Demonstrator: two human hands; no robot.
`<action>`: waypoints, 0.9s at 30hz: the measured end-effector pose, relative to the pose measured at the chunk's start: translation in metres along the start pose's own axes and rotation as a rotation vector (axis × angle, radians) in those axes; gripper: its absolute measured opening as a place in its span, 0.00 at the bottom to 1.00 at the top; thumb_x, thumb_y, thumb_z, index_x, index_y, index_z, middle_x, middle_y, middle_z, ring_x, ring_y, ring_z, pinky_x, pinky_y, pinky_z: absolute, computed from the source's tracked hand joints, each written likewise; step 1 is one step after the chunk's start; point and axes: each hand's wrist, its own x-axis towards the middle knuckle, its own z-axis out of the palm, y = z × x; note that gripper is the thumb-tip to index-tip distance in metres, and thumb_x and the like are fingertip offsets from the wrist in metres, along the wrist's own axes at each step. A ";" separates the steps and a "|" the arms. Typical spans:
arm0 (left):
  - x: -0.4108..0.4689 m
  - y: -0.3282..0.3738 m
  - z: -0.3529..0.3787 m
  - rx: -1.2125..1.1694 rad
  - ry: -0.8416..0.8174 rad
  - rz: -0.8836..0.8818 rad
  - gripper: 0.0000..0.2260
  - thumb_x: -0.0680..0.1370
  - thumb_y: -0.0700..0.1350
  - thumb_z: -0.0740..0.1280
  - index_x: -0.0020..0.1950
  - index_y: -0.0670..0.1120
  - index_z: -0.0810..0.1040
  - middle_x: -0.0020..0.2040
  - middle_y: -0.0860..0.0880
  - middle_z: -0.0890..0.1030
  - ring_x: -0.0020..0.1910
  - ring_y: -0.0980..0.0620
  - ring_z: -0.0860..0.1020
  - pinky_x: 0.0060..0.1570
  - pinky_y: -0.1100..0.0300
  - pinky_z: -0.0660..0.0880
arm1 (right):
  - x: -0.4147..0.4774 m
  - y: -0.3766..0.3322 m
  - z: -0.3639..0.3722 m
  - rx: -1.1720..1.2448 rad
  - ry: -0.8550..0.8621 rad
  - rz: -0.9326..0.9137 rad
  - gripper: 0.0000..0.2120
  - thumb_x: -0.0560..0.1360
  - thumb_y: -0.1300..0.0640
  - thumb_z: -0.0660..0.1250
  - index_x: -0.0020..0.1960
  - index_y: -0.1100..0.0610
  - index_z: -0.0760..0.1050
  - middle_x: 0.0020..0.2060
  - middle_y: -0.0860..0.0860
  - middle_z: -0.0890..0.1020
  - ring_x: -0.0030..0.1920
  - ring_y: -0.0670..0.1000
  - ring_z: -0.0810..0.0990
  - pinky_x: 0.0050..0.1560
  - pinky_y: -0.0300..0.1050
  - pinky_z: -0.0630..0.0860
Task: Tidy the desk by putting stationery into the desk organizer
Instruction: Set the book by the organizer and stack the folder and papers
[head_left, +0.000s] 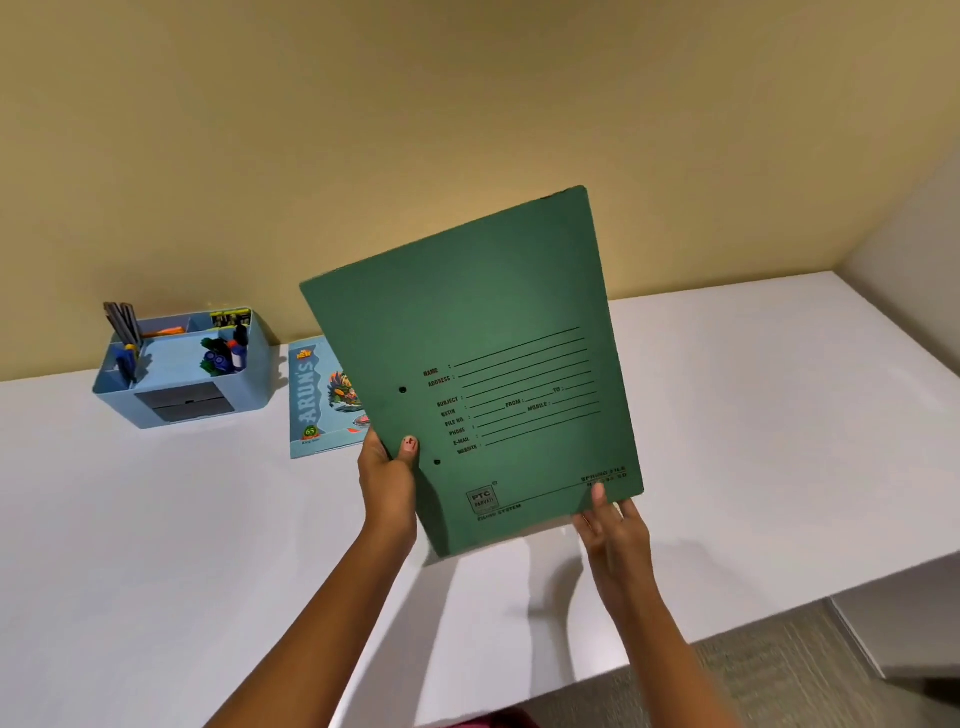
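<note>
A green spring file folder (467, 332) is held upright above the white desk (156, 545), tilted slightly, printed side toward me. My left hand (388, 480) grips its lower left edge, thumb on the cover. My right hand (610, 527) grips its lower right corner. The light blue desk organizer (182, 400) stands at the back left by the wall, holding pens, markers and small items in its compartments. A blue notebook (317, 400) lies flat just right of the organizer, partly hidden behind the folder.
A beige wall (363, 130) runs along the desk's back edge. The desk's right end meets a white side panel (909, 249). Grey carpet (779, 675) shows below the desk's front edge at the lower right.
</note>
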 end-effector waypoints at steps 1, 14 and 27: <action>0.003 -0.002 0.002 0.010 -0.015 -0.013 0.13 0.81 0.34 0.58 0.60 0.49 0.74 0.56 0.49 0.80 0.52 0.47 0.78 0.54 0.53 0.73 | -0.003 0.004 0.001 -0.019 -0.006 0.013 0.22 0.71 0.51 0.71 0.62 0.56 0.73 0.55 0.57 0.82 0.53 0.55 0.82 0.53 0.49 0.79; 0.005 -0.009 0.075 0.134 -0.172 -0.013 0.13 0.81 0.39 0.61 0.64 0.51 0.71 0.59 0.50 0.78 0.54 0.48 0.78 0.58 0.49 0.75 | 0.015 -0.016 -0.020 0.005 0.230 -0.035 0.04 0.77 0.64 0.64 0.50 0.57 0.73 0.44 0.57 0.82 0.39 0.55 0.83 0.42 0.52 0.83; -0.029 -0.073 0.257 0.365 -0.591 -0.053 0.36 0.78 0.34 0.64 0.77 0.56 0.49 0.58 0.48 0.75 0.52 0.52 0.75 0.39 0.76 0.74 | 0.143 -0.139 -0.155 -0.061 0.455 0.053 0.05 0.77 0.67 0.64 0.48 0.57 0.74 0.34 0.54 0.82 0.28 0.52 0.79 0.27 0.42 0.80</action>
